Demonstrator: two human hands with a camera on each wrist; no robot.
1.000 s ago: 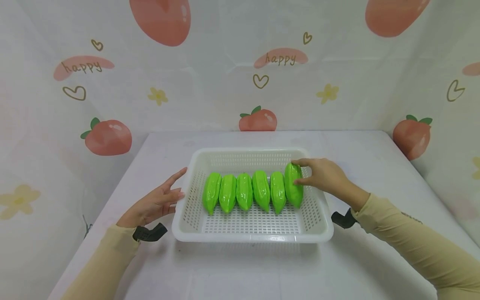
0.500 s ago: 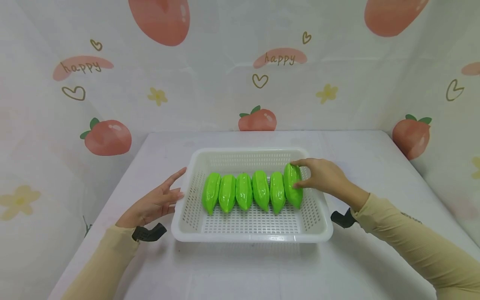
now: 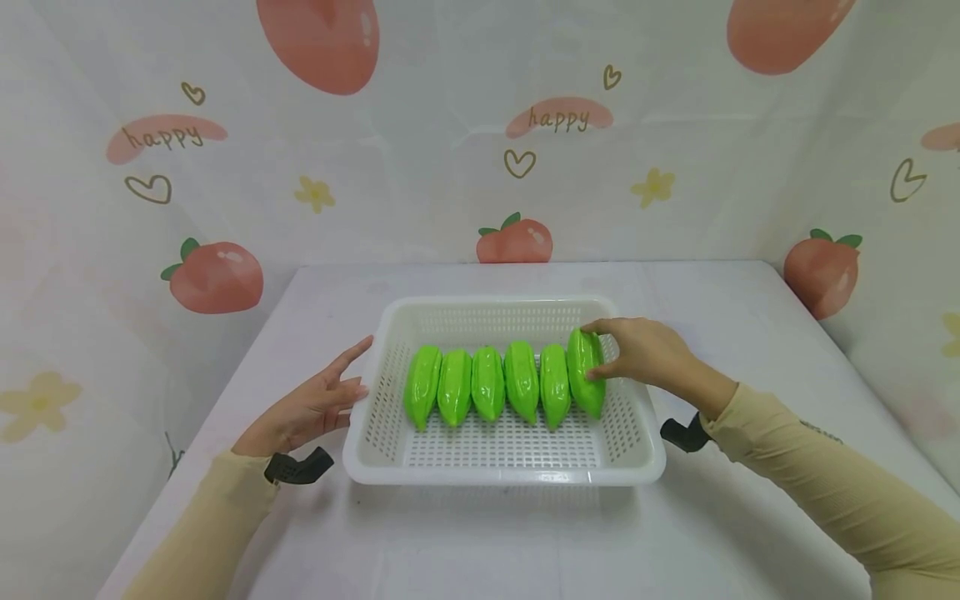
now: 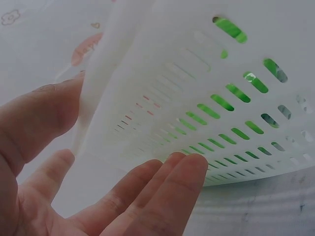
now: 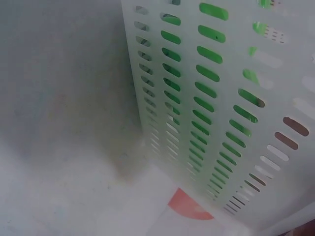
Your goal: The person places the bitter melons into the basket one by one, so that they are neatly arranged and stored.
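Observation:
Several glossy bright-green, ridged, pod-shaped pieces with pointed lower ends (image 3: 488, 383) lie side by side in a white perforated basket (image 3: 495, 476). My right hand (image 3: 648, 354) reaches over the basket's right wall and grips the rightmost green piece (image 3: 583, 375), thumb on its right side and a finger at its upper end. That piece sits slightly higher and leans against its neighbour. My left hand (image 3: 307, 408) is at the basket's left wall, fingers extended and apart. In the left wrist view, its fingertips (image 4: 189, 169) lie close along the outer wall. The right wrist view hides the right hand behind the wall.
The basket stands on a white-covered table (image 3: 480, 550). Behind it hangs a white cloth backdrop (image 3: 420, 167) printed with peaches, hearts and flowers. A dark strap-mounted device is on each wrist.
Almost nothing differs. The rightmost green piece has shifted very slightly left and down under my right hand. My left hand stays at the basket's left side.

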